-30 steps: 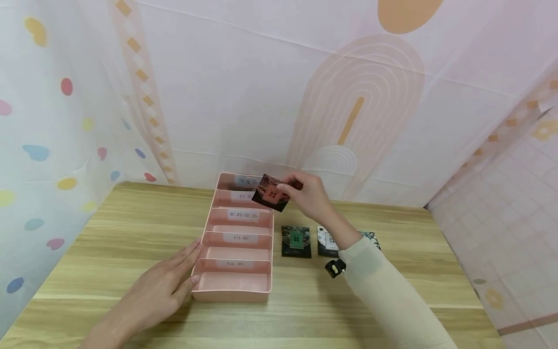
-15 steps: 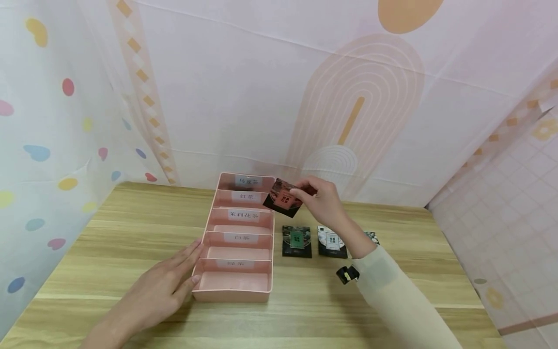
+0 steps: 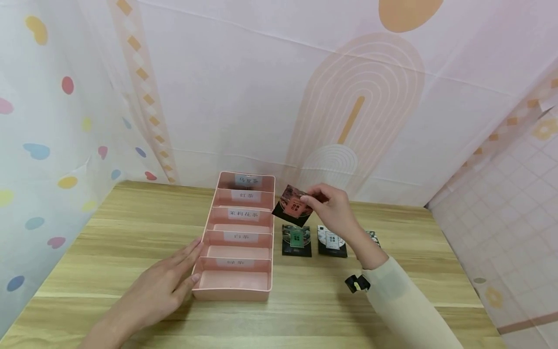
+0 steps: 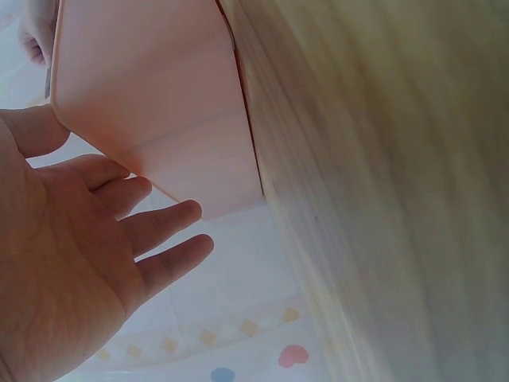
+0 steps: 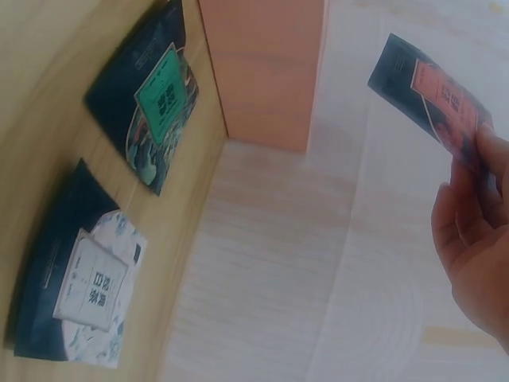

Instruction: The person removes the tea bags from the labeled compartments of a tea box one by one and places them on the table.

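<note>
A pink divided box (image 3: pixel 232 294) stands on the table, with a paper label in each compartment. My left hand (image 3: pixel 163 286) lies along its left side, fingers fairly straight and touching the rim; in the left wrist view the left hand (image 4: pixel 87 239) has its fingertips against the box wall (image 4: pixel 159 103). My right hand (image 3: pixel 329 206) pinches a black tea sachet with a red label (image 3: pixel 293 206) by one corner. That sachet is held tilted in the air, just right of the box's rim. Something dark shows in the farthest compartment, too unclear to tell.
A green-labelled tea sachet (image 3: pixel 297 241) and a white-labelled tea sachet (image 3: pixel 332 241) lie right of the box. Another sachet (image 3: pixel 373 237) is mostly hidden behind the right forearm. A patterned curtain (image 3: pixel 244 97) hangs at the table's back edge.
My right hand has moved rightward and a little nearer, carrying the red-labelled sachet from over the box to beside its rim. The white-labelled sachet is more exposed. The left hand stays put.
</note>
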### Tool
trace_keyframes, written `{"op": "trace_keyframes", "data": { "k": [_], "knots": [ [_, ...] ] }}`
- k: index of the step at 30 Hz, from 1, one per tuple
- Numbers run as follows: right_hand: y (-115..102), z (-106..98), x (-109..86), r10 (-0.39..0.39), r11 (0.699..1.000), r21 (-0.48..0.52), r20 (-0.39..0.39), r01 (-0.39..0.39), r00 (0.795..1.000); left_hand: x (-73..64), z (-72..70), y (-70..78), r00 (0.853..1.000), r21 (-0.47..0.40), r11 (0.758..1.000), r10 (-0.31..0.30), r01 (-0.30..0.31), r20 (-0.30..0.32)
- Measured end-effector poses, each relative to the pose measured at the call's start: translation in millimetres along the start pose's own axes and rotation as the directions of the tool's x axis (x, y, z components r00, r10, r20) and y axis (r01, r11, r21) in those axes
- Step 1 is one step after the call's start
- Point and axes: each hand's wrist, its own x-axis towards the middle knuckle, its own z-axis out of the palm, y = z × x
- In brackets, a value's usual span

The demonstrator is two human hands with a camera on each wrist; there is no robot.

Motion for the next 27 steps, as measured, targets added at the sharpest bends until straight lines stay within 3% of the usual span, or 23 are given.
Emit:
{"op": "trace_keyframes", "data": {
  "k": [27],
  "knots": [
    [7.6, -11.5, -43.8, 0.026, 0.999, -0.022, 0.082, -0.024, 0.996, -0.9, 0.4, 0.0, 1.0, 0.004, 1.0, -0.006, 0.006, 0.007]
  ]
}}
